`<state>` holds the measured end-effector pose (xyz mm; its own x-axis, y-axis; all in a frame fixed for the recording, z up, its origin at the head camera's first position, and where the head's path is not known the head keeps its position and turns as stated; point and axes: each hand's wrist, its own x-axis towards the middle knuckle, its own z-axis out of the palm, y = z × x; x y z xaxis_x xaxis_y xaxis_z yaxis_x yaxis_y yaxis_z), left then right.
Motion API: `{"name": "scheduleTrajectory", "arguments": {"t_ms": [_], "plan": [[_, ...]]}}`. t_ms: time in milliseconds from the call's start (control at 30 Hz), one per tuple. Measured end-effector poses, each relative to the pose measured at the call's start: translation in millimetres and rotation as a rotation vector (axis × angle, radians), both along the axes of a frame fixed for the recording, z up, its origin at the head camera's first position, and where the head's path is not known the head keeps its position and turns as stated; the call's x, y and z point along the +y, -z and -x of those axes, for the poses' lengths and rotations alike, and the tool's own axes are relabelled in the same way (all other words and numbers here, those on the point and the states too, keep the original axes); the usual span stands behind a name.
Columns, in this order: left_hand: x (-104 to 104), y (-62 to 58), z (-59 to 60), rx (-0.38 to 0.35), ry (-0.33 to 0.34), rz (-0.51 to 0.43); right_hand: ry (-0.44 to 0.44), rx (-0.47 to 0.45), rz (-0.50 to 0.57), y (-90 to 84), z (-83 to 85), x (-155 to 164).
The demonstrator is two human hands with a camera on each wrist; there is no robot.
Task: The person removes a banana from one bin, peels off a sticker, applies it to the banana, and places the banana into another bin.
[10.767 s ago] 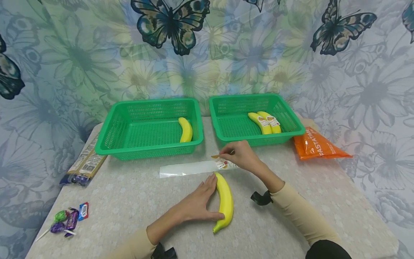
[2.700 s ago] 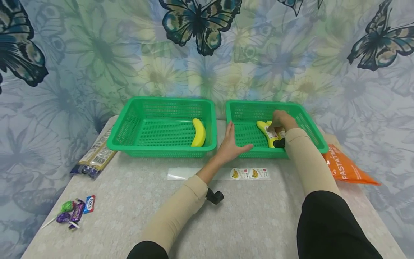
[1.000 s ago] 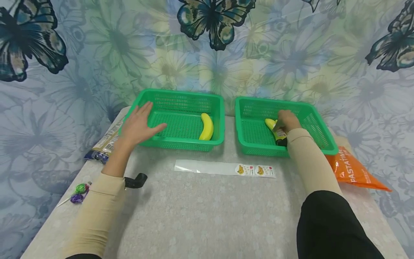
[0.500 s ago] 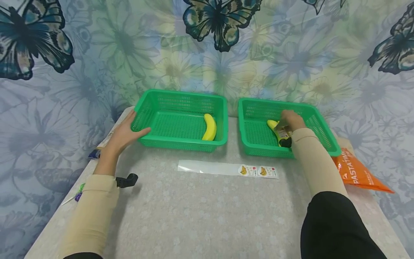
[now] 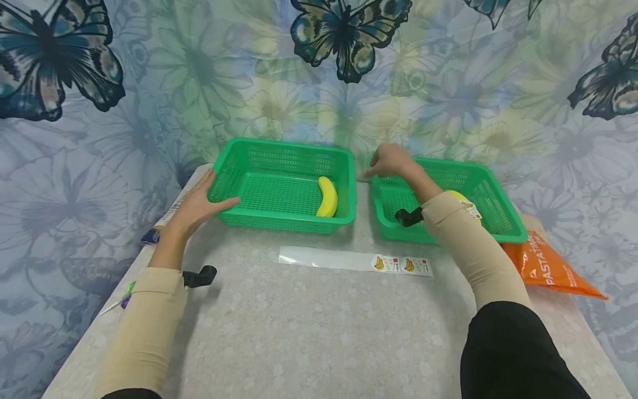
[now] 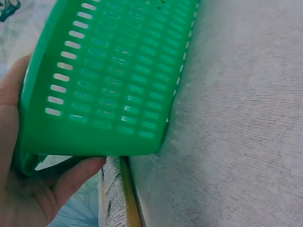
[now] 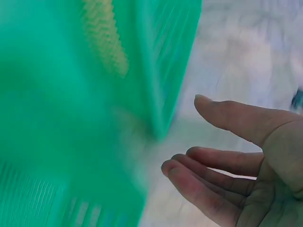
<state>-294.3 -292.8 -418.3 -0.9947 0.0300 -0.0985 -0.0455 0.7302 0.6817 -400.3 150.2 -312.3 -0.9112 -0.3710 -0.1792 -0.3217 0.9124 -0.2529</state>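
Fingers [image 6: 75, 175] of left hand [image 5: 196, 204] wrap the near-left corner of the left basket [image 5: 279, 160]: thumb along the front wall, palm vs the side wall, so the hand grips the rim there. Wrist view shows the basket wall pressed into the palm, w/ a printed packet [image 6: 113, 198] just under it at the desk edge. Right hand [image 5: 391, 160] hangs in the air btwn the two baskets, above the far-left corner of the right basket [image 5: 498, 205]; its fingers [image 7: 208, 165] are relaxed, slightly bent, holding nothing, and the view there is motion-blurred.

Left basket sits far-left on the desk [image 5: 319, 332] and has one bare banana [image 5: 327, 197] lying along its right wall. Right basket sits just beside it; a banana w/ label [image 5: 463, 202] shows partly behind the right forearm, count not clear. Near the baskets, mid desk, lies a clear sticker strip [image 5: 356, 260] w/ two banana stickers at its right end. Orange pasta bag [image 5: 548, 266] lies right of the right basket. Candy pcs [image 5: 124, 296] peek out behind the left sleeve at the left edge.
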Motion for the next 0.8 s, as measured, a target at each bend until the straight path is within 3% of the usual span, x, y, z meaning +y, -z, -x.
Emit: {"name": "scheduleTrajectory", "arguments": {"t_ms": [100,233,367,533,800], "plan": [[-1,-2.0,-1.2,-0.020,0.004,-0.101,-0.030,0.001,0.043,-1.6,-1.9,-33],[-3,-2.1,-3.1,-0.024,0.019,-0.140,-0.025,-0.043,0.037,1.8,6.0,-70],[-5,-1.1,-3.7,-0.024,0.020,-0.120,0.014,-0.086,-0.028,13.0,23.0,-99],[-5,0.3,-0.7,-0.020,0.013,-0.085,0.116,-0.194,-0.018,35.5,39.2,-115],[-5,1.7,1.0,0.018,-0.001,-0.035,0.242,-0.325,-0.022,58.6,40.1,-127]]}}
